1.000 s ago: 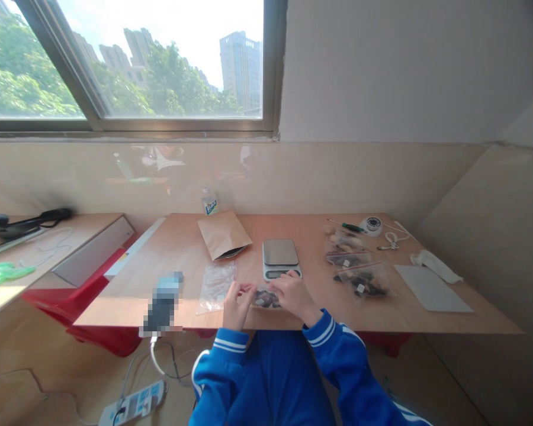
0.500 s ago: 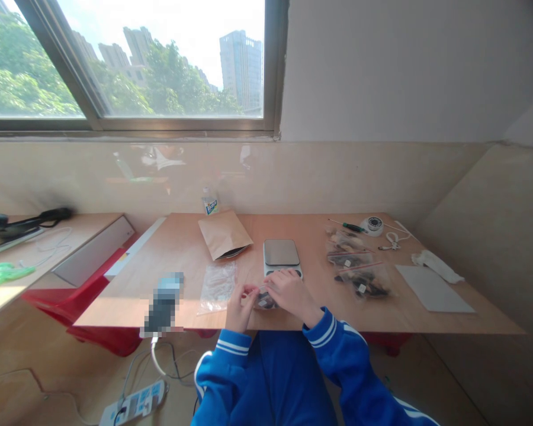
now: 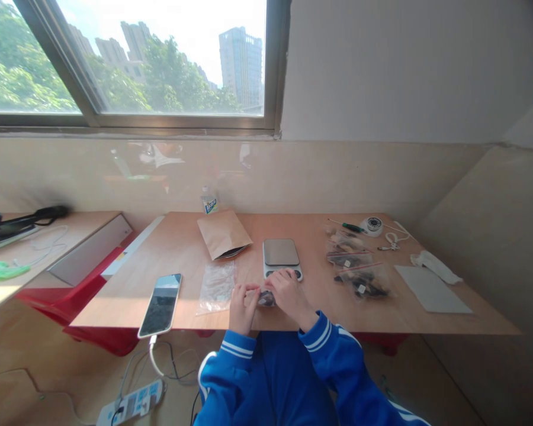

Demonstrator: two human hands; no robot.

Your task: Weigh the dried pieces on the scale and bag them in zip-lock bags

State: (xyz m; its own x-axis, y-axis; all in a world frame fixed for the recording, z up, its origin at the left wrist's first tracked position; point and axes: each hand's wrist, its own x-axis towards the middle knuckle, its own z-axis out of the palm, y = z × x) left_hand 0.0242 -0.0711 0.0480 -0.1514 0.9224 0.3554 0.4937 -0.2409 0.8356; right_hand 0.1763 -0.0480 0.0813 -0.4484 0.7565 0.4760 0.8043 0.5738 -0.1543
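Between my hands, the small bag (image 3: 265, 297) is lying sideways on the bench (image 3: 320, 307); my left hand (image 3: 243, 305) and right hand (image 3: 288, 293) are pinching its ends, equally near.

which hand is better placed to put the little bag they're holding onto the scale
Probably the right hand. It rests on the small bag, right by the front edge of the scale. The left hand pinches the bag's other end, farther from the scale.

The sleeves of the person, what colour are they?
Blue sleeves with white cuff stripes, head view.
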